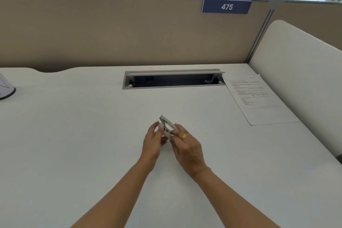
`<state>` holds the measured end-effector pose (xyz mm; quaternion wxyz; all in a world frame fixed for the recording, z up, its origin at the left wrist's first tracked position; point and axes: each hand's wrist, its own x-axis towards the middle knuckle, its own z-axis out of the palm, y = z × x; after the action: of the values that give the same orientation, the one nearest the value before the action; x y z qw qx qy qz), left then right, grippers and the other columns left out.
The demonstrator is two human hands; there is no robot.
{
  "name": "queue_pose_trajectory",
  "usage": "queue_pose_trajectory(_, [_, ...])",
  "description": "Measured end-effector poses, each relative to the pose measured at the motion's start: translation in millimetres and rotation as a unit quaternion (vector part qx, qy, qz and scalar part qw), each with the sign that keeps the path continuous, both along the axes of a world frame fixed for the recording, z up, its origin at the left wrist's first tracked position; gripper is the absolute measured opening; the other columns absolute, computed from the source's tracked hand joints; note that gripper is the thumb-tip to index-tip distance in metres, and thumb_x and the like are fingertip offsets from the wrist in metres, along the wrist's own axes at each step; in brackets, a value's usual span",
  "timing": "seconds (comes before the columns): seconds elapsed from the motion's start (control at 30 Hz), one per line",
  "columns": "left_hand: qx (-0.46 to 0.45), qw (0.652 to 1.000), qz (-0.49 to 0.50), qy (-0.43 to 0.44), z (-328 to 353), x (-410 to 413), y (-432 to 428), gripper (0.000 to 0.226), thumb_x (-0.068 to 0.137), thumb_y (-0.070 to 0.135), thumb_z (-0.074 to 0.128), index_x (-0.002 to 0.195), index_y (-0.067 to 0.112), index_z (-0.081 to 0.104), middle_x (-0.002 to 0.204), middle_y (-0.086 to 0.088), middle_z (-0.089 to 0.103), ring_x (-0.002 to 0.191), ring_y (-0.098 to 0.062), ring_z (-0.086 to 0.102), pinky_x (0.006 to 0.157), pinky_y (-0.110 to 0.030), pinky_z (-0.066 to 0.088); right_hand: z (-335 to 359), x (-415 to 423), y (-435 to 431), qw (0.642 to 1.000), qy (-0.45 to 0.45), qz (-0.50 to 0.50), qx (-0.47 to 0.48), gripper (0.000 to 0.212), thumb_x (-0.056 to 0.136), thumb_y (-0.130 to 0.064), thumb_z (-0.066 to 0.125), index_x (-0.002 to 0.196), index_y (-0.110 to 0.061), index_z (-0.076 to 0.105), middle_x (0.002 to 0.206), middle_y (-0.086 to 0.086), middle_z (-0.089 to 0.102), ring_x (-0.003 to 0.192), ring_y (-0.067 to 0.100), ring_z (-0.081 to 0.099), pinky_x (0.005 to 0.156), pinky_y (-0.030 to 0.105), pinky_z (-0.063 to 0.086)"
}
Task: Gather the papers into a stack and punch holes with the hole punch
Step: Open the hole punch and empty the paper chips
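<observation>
A small silver-grey hole punch [168,123] is held above the middle of the white desk [74,135], tilted with its far end up and to the left. My left hand [153,140] pinches its left side with fingertips. From the right, my right hand [185,144], with a gold ring, grips the punch's near end. A printed paper stack [259,102] lies flat at the desk's far right, well apart from both hands.
An open cable tray slot [174,79] is set into the desk's back centre. A beige partition [111,29] with a "475" sign [226,6] stands behind. A cream side panel [299,72] bounds the right. A round white object [6,89] sits at the left edge.
</observation>
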<state>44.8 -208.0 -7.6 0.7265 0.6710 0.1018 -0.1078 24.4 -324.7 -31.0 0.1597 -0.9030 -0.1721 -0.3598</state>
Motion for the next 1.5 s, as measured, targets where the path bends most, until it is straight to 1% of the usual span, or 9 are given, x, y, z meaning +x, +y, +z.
queue_pose_trajectory(0.1, [-0.128, 0.99, 0.024, 0.05, -1.3, 3.6, -1.3, 0.034, 0.099, 0.019, 0.038, 0.132, 0.011, 0.046, 0.118, -0.015, 0.06, 0.094, -0.021, 0.062, 0.07, -0.027, 0.055, -4.6, -1.7, 3.8, 0.999, 0.001, 0.044, -0.019, 0.02, 0.08, -0.005, 0.055, 0.088, -0.009, 0.073, 0.099, 0.002, 0.073, 0.103, 0.019, 0.067, 0.069, 0.024, 0.058])
queue_pose_trajectory(0.23, [-0.141, 0.989, 0.041, 0.036, 2.1, 4.5, 5.7, 0.033, 0.097, 0.0, 0.03, 0.11, 0.011, 0.059, 0.094, -0.012, 0.063, 0.081, -0.021, 0.062, 0.059, -0.023, 0.055, -7.6, -7.9, 0.7, 0.987, 0.018, 0.146, -0.059, 0.024, 0.081, -0.003, 0.057, 0.102, -0.006, 0.069, 0.113, 0.007, 0.068, 0.105, 0.021, 0.065, 0.069, 0.03, 0.059])
queue_pose_trajectory(0.37, [-0.112, 0.992, 0.052, 0.021, 7.4, 9.8, 11.4, 0.037, 0.094, -0.005, 0.029, 0.097, 0.015, 0.06, 0.089, -0.009, 0.063, 0.078, -0.021, 0.06, 0.061, -0.025, 0.054, -8.2, -16.6, 0.3, 0.985, 0.03, 0.17, -0.019, 0.023, 0.087, -0.007, 0.052, 0.109, -0.011, 0.054, 0.12, 0.006, 0.054, 0.098, 0.024, 0.065, 0.071, 0.029, 0.059])
queue_pose_trajectory(0.5, [-0.101, 0.994, 0.04, 0.018, 7.3, 11.7, 13.6, 0.038, 0.095, -0.004, 0.028, 0.098, 0.017, 0.06, 0.089, -0.008, 0.063, 0.079, -0.021, 0.06, 0.06, -0.025, 0.053, -6.1, -16.1, -0.8, 0.983, 0.049, 0.175, -0.018, 0.021, 0.09, -0.012, 0.048, 0.11, -0.01, 0.051, 0.11, 0.011, 0.066, 0.097, 0.023, 0.065, 0.072, 0.029, 0.059])
queue_pose_trajectory(0.7, [-0.098, 0.994, 0.032, 0.028, 5.9, 14.7, 16.7, 0.038, 0.094, -0.004, 0.027, 0.096, 0.016, 0.06, 0.088, -0.011, 0.062, 0.077, -0.025, 0.058, 0.064, -0.033, 0.05, -2.9, -12.2, -3.6, 0.983, 0.073, 0.166, 0.022, 0.03, 0.087, -0.024, 0.056, 0.112, -0.011, 0.048, 0.108, 0.009, 0.063, 0.102, 0.017, 0.056, 0.073, 0.024, 0.058])
queue_pose_trajectory(1.0, [-0.093, 0.995, 0.03, 0.038, 7.4, 15.0, 20.8, 0.041, 0.093, -0.007, 0.027, 0.093, 0.017, 0.06, 0.083, -0.009, 0.06, 0.072, -0.023, 0.055, 0.062, -0.033, 0.046, -6.2, -7.4, -14.8, 0.986, 0.091, 0.111, 0.085, 0.045, 0.09, -0.049, 0.046, 0.115, -0.011, 0.048, 0.112, 0.009, 0.062, 0.105, 0.014, 0.052, 0.08, 0.025, 0.055])
queue_pose_trajectory(1.17, [-0.104, 0.993, 0.034, 0.051, 7.3, 17.0, 18.3, 0.035, 0.096, -0.001, 0.032, 0.118, 0.011, 0.056, 0.099, -0.012, 0.062, 0.086, -0.028, 0.058, 0.07, -0.038, 0.051, 2.5, -8.0, -4.6, 0.983, 0.13, 0.101, 0.079, 0.05, 0.087, -0.052, 0.049, 0.122, -0.016, 0.045, 0.121, 0.007, 0.06, 0.108, 0.015, 0.055, 0.076, 0.022, 0.054])
queue_pose_trajectory(1.37, [-0.139, 0.988, 0.013, 0.058, 16.2, 17.0, 12.7, 0.023, 0.096, 0.009, 0.042, 0.111, 0.012, 0.059, 0.093, -0.009, 0.064, 0.075, -0.019, 0.065, 0.059, -0.027, 0.056, 19.9, 1.1, 12.2, 0.936, 0.279, 0.055, 0.207, 0.041, 0.093, -0.013, 0.046, 0.134, -0.015, 0.044, 0.123, 0.004, 0.06, 0.105, 0.017, 0.058, 0.087, 0.022, 0.044])
queue_pose_trajectory(1.5, [-0.156, 0.985, 0.011, 0.068, 16.6, 15.9, 13.5, 0.023, 0.093, 0.025, 0.051, 0.107, 0.01, 0.062, 0.098, -0.013, 0.067, 0.086, -0.023, 0.065, 0.076, -0.031, 0.055, 31.1, 5.3, 8.7, 0.888, 0.289, 0.006, 0.358, 0.038, 0.091, 0.0, 0.041, 0.123, -0.015, 0.055, 0.101, 0.003, 0.067, 0.087, 0.018, 0.064, 0.076, 0.029, 0.054])
